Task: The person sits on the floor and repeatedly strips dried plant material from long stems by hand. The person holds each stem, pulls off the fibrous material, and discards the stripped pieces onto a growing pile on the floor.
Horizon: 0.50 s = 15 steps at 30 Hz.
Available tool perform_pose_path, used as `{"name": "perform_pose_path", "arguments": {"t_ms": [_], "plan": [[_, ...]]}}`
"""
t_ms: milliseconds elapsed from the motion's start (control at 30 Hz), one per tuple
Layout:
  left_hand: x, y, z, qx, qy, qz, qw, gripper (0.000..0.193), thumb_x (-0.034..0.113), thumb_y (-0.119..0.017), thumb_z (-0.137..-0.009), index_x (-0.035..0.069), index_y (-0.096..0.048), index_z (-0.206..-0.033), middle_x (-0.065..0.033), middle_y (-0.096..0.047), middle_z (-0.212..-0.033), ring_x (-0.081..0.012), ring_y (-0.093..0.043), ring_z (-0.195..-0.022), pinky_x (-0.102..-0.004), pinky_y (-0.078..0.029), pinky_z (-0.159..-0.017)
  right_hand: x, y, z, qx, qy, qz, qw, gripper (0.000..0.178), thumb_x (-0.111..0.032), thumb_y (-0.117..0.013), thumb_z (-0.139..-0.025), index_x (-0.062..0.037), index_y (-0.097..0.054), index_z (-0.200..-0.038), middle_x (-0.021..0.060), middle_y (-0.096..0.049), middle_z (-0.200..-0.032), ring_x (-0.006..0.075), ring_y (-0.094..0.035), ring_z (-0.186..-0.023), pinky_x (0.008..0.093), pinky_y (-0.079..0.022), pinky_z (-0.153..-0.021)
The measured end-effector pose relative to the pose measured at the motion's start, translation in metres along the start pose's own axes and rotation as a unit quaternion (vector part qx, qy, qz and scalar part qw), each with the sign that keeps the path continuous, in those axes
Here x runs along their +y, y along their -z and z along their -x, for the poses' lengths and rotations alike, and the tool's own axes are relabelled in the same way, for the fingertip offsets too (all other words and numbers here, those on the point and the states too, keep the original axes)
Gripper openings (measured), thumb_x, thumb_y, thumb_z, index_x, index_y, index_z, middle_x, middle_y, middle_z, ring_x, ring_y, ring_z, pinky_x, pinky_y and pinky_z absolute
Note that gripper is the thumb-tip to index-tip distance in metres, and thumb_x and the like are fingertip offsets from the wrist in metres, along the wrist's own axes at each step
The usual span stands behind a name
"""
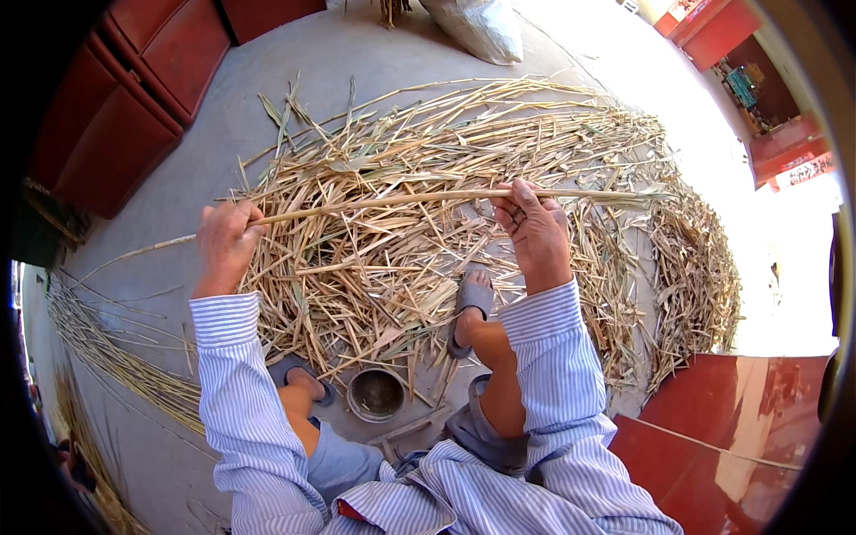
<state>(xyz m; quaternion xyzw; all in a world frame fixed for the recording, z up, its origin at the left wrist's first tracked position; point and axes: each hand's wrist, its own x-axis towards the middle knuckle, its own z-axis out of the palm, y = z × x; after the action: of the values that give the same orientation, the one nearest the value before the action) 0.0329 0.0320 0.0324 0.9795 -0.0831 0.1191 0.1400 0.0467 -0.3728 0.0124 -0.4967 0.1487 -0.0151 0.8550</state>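
Stretched between my two hands is a long dry stalk [383, 202], pale tan and slightly bowed. My left hand [228, 242] is closed in a fist round it, and a thin end runs on past the fist to the left. Farther right, my right hand [533, 227] pinches the same stalk between thumb and fingers, palm partly turned up. Beyond that pinch the stalk reaches over a heap of dry stalks and leaf husks [357, 267], which lies on the floor under both hands. Some leafy bits show near its right tip.
By my feet stands a small dark round bowl [375, 395]. A bundle of thin stripped stalks [134, 361] lies at left. Red sofas [143, 71] stand at the far left, a white sack [481, 31] at the back, and a red panel [722, 437] at near right.
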Motion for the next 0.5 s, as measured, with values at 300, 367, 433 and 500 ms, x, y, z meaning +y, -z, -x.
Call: {"name": "perform_pose_path", "arguments": {"t_ms": [300, 367, 433, 500], "plan": [[0.103, -0.045, -0.016, 0.138, -0.184, 0.125, 0.965, 0.028, 0.017, -0.078, -0.072, 0.009, -0.061, -0.093, -0.006, -0.065, -0.084, -0.0253, -0.058, -0.079, -0.0388, -0.04, -0.073, 0.014, -0.049, 0.026, -0.069, 0.062, 0.058, 0.994, 0.021, -0.02, -0.068, -0.091, -0.001, -0.06, -0.096, 0.0124, -0.07, -0.085, 0.0187, -0.071, -0.075, 0.0264, -0.06, -0.064], [0.118, -0.048, -0.021, 0.176, -0.202, 0.149, 0.952, 0.026, 0.016, -0.078, -0.074, 0.009, -0.061, -0.093, -0.006, -0.066, -0.085, -0.0242, -0.059, -0.074, -0.0377, -0.041, -0.07, 0.016, -0.047, 0.03, -0.084, 0.07, 0.061, 0.992, 0.02, -0.018, -0.066, -0.092, 0.0003, -0.06, -0.098, 0.0123, -0.07, -0.088, 0.0181, -0.071, -0.079, 0.0266, -0.06, -0.069], [0.126, -0.05, -0.023, 0.191, -0.22, 0.145, 0.946, 0.023, 0.016, -0.076, -0.077, 0.009, -0.061, -0.093, -0.0057, -0.067, -0.085, -0.0232, -0.061, -0.073, -0.037, -0.041, -0.068, 0.017, -0.043, 0.032, -0.118, 0.081, 0.057, 0.988, 0.019, -0.016, -0.064, -0.093, 0.0009, -0.06, -0.1, 0.0119, -0.07, -0.09, 0.0179, -0.07, -0.083, 0.027, -0.06, -0.072], [0.125, -0.051, -0.021, 0.192, -0.226, 0.148, 0.943, 0.024, 0.017, -0.076, -0.078, 0.009, -0.06, -0.093, -0.0057, -0.068, -0.086, -0.0231, -0.061, -0.073, -0.0365, -0.042, -0.068, 0.019, -0.041, 0.034, -0.142, 0.082, 0.057, 0.985, 0.018, -0.015, -0.063, -0.094, 0.0007, -0.059, -0.101, 0.0113, -0.069, -0.091, 0.0177, -0.07, -0.085, 0.0276, -0.059, -0.076]]}}
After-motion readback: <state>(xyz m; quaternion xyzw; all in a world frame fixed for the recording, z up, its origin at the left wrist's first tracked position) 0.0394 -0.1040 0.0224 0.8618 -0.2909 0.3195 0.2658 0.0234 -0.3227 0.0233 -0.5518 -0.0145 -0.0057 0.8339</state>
